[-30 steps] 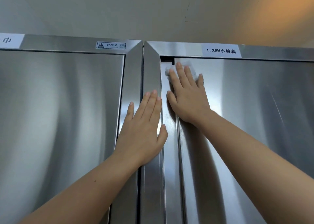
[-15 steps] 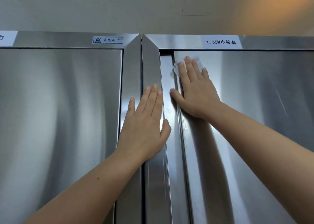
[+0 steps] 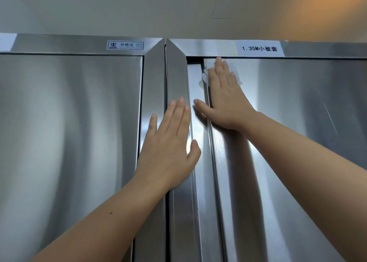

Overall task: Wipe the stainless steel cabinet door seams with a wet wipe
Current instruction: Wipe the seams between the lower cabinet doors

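2 hands are raised flat against the stainless steel cabinet, both forearms bare and stretched upward. The landmark is the vertical door seam [image 3: 212, 162] along the hinge-side edge of the right door [image 3: 297, 142].

The right hand [image 3: 224, 100] lies at the top of that seam, palm down and fingers straight and close together, pressing the wet wipe [image 3: 205, 76] onto the door's upper corner. It does not clutch the wipe, which is pinned under the fingers. White crumpled edges show on both sides of them, and the nearer edge overlaps the seam. The thumb is spread wide and crosses the seam onto the narrow strip beside it.

The left hand [image 3: 168, 152] is lower and just beside the seam, released and holding nothing. Its palm and straight fingers rest on the frame post [image 3: 178, 72], and its thumb angles toward the seam.

Above the seam's top end, a white label [image 3: 259, 48] reads "1.35M". Well away from the seam, past the post, are the left door [image 3: 69, 132] and a small sticker [image 3: 125, 45].
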`<state>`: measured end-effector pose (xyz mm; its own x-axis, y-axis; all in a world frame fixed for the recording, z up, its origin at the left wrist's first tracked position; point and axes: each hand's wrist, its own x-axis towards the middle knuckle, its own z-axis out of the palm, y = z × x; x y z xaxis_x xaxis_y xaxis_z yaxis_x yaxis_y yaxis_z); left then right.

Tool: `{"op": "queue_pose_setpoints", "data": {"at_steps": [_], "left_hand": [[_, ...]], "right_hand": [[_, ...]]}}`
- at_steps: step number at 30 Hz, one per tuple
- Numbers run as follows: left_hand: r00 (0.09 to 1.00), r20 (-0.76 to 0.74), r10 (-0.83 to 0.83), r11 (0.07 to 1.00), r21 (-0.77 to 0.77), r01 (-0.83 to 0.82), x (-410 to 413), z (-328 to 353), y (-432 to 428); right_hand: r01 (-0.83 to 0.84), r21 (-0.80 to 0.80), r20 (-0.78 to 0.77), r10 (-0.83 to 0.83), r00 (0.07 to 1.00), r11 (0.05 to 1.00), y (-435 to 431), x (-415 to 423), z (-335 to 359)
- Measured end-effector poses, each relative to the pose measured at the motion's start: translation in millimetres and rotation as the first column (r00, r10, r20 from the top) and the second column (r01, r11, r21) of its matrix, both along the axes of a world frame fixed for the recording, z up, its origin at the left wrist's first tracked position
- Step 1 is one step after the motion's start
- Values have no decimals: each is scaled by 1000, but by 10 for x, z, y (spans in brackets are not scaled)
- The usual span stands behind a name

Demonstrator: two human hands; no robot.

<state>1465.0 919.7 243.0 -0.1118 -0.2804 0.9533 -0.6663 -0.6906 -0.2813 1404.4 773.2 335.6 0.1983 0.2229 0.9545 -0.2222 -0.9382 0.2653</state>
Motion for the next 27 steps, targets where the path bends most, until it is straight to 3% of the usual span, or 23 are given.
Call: {"op": "queue_pose_setpoints", "data": {"at_steps": [11,16,22,27], "left_hand": [[1000,2,10,1000,-6,-10,2,1,-6],[1000,5,5,1000,-6,-5,-28,-1,-3],[1000,7,-6,1000,-3,6,-17,0,0],[1000,10,1,1000,-8,-1,-25,-6,-4]], "right_hand": [[-33,41,-22,34,999,999,-18,-34,149],[39,-45,-38,-40,998,998,-59,-11,-141],[76,27,-43,-75,996,997,9,-34,238],[56,2,-24,-55,998,998,31,-6,-117]]}}
